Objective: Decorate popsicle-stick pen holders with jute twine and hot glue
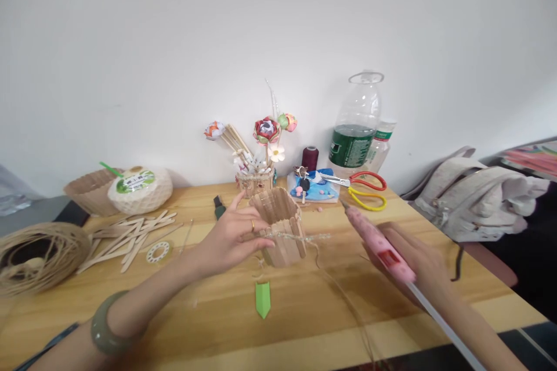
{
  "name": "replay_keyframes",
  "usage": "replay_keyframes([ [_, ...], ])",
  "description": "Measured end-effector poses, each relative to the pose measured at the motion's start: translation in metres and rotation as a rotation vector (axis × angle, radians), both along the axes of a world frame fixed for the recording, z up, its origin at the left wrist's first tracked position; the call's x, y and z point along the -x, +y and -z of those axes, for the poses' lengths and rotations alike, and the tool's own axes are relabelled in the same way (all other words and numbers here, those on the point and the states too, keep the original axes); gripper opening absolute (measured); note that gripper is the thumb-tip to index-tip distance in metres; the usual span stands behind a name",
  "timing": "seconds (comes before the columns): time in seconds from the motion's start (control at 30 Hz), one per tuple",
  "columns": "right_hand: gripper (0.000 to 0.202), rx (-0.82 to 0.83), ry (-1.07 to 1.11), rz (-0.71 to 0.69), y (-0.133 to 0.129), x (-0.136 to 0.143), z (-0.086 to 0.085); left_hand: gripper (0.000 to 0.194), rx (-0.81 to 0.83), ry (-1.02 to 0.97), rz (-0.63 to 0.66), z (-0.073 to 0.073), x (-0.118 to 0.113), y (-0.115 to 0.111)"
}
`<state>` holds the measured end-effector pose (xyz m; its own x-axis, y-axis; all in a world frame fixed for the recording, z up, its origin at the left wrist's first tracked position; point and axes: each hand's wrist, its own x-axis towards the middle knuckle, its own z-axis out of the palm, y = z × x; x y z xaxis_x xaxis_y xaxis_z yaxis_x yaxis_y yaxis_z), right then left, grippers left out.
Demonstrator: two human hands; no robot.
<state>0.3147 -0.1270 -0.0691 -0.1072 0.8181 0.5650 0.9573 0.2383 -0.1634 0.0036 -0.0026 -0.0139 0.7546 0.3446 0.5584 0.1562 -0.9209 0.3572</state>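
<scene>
Plain pale wall [278, 23] backs a wooden bench [209, 330] crowded along its far side, with a patch of bare wood nearer the person. Around the middle is a cup of upright wooden slats [285, 252], its mouth tipped toward the viewer. The left hand [232, 232] has its grip closed on the cup's left side, thumb and fingers near the rim; whether the base touches the wood is hard to tell from this angle. A glittery strand [319, 237] crosses the front of the cup, its free end jutting past the right side. The right hand [420, 258] is wrapped around a pink glue gun [369, 229], nozzle aimed up and away, apart from the cup.

If the nozzle is hot, the main danger is to the left fingertips, which lie close to where strand and slats meet; a careless swing could burn them. The loose strand end could spring out of line if the thumb slackens. Brown twine [342, 290] trails from the cup toward the near edge, so a snagging forearm might tug the cup askew. The scissors [346, 182], resting by a blue packet [331, 177], are near the nozzle too; a stray drip could foul their handles.
</scene>
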Motion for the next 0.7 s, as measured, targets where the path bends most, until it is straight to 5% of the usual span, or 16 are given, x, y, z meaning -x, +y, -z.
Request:
replay_keyframes([
  [0.17,0.012,0.208,0.004,0.164,0.023,-0.01,0.01,0.015,0.073,0.003,-0.003,0.003,0.002,0.006],
  [0.27,0.015,0.282,0.027,0.078,0.033,-0.019,0.005,0.014,0.088,0.021,0.002,0.004,0.003,0.008],
  [0.4,0.026,0.284,0.056,-0.025,0.035,-0.019,-0.022,0.012,0.094,0.055,-0.014,0.006,0.003,0.009],
  [0.53,0.022,0.139,0.103,0.045,0.022,0.031,-0.047,0.014,0.097,0.069,-0.01,0.01,0.002,0.009],
  [0.7,0.018,-0.017,0.013,-0.147,0.019,0.104,-0.046,0.015,0.096,0.096,0.006,0.015,-0.002,0.007],
])
